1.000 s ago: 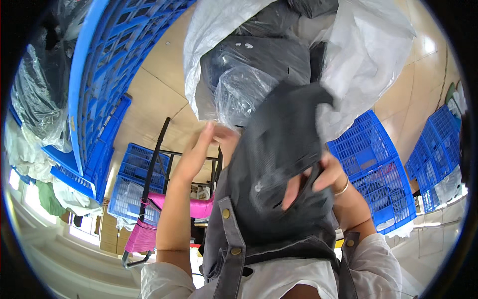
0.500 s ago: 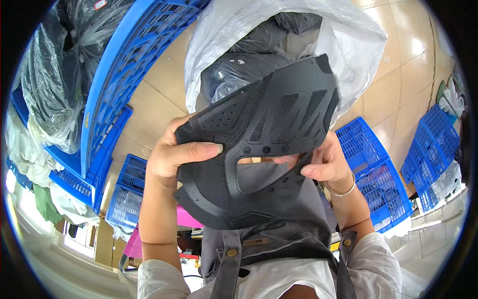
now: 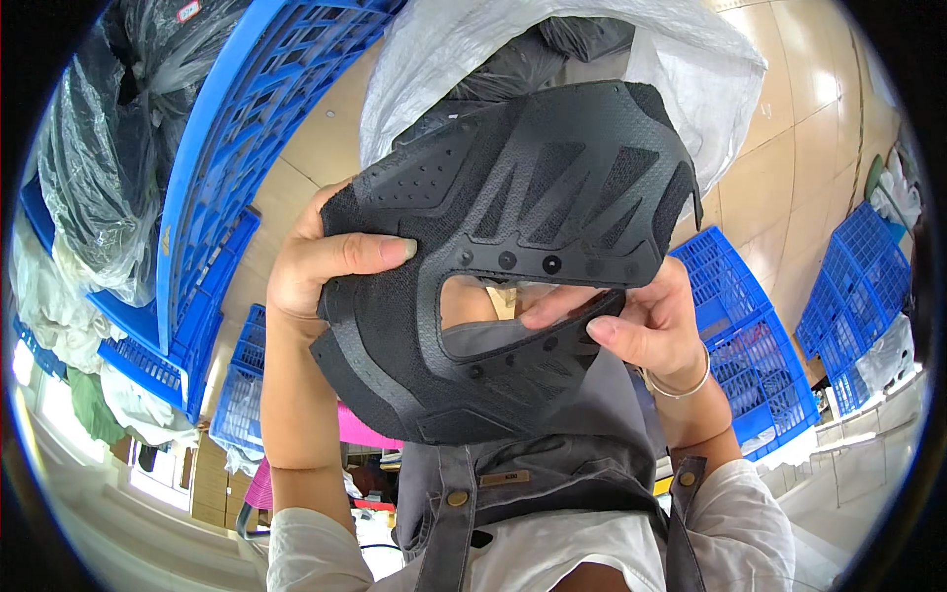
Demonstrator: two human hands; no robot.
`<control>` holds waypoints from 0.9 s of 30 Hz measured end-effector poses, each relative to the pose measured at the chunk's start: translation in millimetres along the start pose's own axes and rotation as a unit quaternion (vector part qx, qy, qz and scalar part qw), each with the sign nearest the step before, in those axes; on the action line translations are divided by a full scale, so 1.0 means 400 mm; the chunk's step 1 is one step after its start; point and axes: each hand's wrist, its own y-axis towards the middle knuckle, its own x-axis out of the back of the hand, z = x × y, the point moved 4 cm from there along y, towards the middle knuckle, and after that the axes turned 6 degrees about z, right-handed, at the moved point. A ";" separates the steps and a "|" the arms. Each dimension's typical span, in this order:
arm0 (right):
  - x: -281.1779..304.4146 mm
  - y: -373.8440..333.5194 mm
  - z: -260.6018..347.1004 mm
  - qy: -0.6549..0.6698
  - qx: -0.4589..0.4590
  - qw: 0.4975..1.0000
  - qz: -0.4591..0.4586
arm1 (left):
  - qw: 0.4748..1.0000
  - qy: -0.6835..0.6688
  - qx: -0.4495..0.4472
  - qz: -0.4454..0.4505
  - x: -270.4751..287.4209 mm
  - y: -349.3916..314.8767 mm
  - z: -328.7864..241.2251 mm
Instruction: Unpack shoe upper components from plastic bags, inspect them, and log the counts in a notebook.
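Note:
A black shoe upper (image 3: 552, 197) is stretched between both hands in front of my apron. Textured panels, mesh patches and rows of eyelets mark its face, and a long opening runs through its middle. My left hand (image 3: 326, 257) pinches the left end, thumb on top and fingers hidden behind. On the other side, my right hand (image 3: 661, 321) grips the strip below the opening. Its thumb rests on the face, and a fingertip shows through the opening. Behind the upper stands a white woven sack (image 3: 705, 64) with dark plastic-wrapped bundles (image 3: 518, 69) in it.
A tall blue crate (image 3: 212, 138) stands at left, beside dark goods in clear plastic (image 3: 99, 168). Blue baskets (image 3: 755, 365) sit on the tiled floor at right, with another stack (image 3: 858, 296) farther out. A smaller basket (image 3: 242, 380) lies beyond my left forearm.
Both hands have shifted the shoe upper slightly left and tilted its face more toward me. The opening looks wider, and the right end has swung outward.

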 end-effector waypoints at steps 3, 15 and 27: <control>0.003 0.001 0.000 0.028 -0.023 0.999 -0.029 | 1.000 0.008 -0.008 -0.016 0.012 0.003 0.001; 0.136 -0.283 -0.154 -0.054 -0.281 0.932 -0.221 | 0.858 0.167 0.276 0.399 0.010 -0.115 0.184; 0.039 -0.122 -0.293 -0.485 -0.185 0.854 -0.045 | 0.954 0.027 -0.234 0.185 0.122 -0.262 0.075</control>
